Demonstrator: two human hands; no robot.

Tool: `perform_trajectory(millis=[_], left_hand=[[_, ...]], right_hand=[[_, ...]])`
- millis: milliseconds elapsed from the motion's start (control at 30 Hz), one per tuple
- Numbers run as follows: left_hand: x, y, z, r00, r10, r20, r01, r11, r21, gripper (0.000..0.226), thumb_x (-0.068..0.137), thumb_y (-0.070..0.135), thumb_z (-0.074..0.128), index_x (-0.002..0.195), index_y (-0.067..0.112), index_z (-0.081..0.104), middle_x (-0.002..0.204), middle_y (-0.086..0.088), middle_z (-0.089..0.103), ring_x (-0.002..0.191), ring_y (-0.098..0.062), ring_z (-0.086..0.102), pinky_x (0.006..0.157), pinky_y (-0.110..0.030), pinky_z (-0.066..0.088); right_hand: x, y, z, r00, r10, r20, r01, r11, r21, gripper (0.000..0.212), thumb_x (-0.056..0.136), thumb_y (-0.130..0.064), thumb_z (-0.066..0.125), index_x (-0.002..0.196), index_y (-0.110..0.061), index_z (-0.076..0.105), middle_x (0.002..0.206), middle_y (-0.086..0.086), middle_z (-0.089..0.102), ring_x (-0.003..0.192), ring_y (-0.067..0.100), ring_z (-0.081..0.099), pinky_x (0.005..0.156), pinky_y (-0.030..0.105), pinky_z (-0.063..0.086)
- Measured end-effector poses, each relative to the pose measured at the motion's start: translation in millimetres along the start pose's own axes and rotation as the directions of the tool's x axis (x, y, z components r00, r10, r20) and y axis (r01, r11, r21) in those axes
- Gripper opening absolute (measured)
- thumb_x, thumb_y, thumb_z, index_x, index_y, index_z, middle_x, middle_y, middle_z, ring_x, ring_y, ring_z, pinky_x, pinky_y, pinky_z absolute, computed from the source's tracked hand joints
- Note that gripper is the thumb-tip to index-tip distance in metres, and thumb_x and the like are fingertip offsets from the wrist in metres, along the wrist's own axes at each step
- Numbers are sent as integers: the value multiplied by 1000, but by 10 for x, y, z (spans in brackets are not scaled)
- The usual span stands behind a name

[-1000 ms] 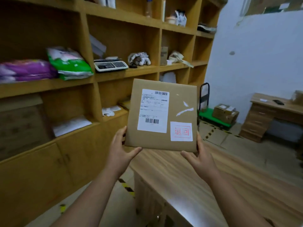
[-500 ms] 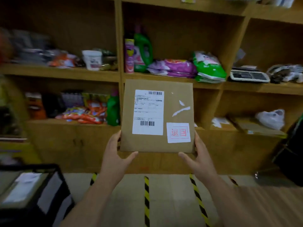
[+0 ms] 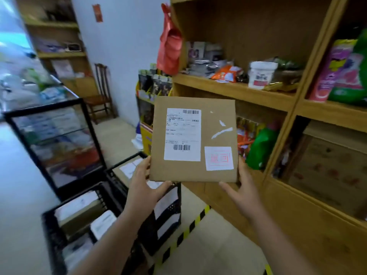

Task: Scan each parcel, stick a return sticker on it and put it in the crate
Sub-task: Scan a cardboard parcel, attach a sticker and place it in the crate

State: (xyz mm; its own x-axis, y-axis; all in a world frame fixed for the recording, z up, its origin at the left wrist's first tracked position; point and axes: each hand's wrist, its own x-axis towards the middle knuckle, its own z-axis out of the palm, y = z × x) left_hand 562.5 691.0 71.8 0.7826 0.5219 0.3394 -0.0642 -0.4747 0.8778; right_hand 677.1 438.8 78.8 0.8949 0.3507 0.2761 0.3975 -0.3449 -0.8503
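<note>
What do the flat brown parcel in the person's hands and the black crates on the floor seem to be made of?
The flat brown parcel looks like matte cardboard or stiff kraft paper: dull tan face, crisp folded edges, paper labels stuck flat. The black crates look like moulded plastic, judging by their perforated walls, though motion blur leaves that uncertain.

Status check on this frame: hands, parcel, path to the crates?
Both hands, left and right, grip the parcel by its lower corners. Return sticker on. Black crates below left, holding parcels. Nothing in the way.
</note>
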Motion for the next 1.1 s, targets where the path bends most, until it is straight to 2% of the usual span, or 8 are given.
perform_trajectory(millis=[200,333,433,567,667,800,933,1100], left_hand=[[203,-426,-401,976,-81,-201,102,990,98,82,73,21,84,134,47,35,126,21,45,111,5,50,90,-24,47],[479,-887,-569,947,-170,-272,207,972,114,86,74,24,84,144,32,35,134,8,47,115,-12,52,95,-40,52],[847,-1315,-635,922,-221,-318,267,957,110,88,72,25,85,144,31,35,133,6,48,114,-15,54,95,-44,52],[1529,-1821,-623,897,-270,-351,314,947,74,88,73,23,84,145,31,34,135,10,45,119,-14,51,99,-39,50],[1990,-2146,-629,879,-326,-349,365,930,50,87,75,22,83,146,28,34,134,13,42,120,-10,48,98,-29,45],[2445,-2557,-659,856,-402,-326,438,898,40,86,77,22,82,148,27,33,139,9,43,121,-7,46,101,-27,43],[2674,-2839,-541,797,-494,-348,538,842,36,84,78,20,81,148,24,35,130,14,45,112,-2,46,88,-13,39],[2840,-3263,-310,671,-628,-395,676,736,-22,85,76,23,82,147,24,37,133,7,53,111,-3,53,89,-13,42]], right_hand=[[689,-26,783,971,-23,238,17,1000,26,92,89,-28,70,155,-35,6,139,-18,32,129,2,31,107,27,29],[1172,26,1352,933,-10,359,-17,997,72,84,92,-18,66,151,-36,9,123,-20,35,104,-16,41,82,-2,34],[1636,131,1818,910,5,415,-29,998,51,75,93,-13,63,135,-46,10,111,-30,33,87,-40,34,68,-10,31],[2443,290,2366,876,-2,481,2,1000,1,85,92,-24,66,147,-46,7,124,-20,35,113,-7,35,97,18,30],[2982,400,2736,846,54,531,-36,998,-44,88,90,-27,68,154,-37,8,130,-16,33,122,4,31,104,34,32],[3520,652,3214,814,63,577,-36,998,-57,85,88,-26,70,154,-35,17,140,-8,40,127,11,42,106,38,41],[3915,941,3567,766,119,632,-69,992,-103,89,89,-19,69,156,-29,11,138,-5,36,119,7,41,93,21,38],[4364,1384,4047,647,158,746,-74,987,-145,96,86,-33,71,156,-35,4,142,-4,37,130,15,40,109,40,39]])
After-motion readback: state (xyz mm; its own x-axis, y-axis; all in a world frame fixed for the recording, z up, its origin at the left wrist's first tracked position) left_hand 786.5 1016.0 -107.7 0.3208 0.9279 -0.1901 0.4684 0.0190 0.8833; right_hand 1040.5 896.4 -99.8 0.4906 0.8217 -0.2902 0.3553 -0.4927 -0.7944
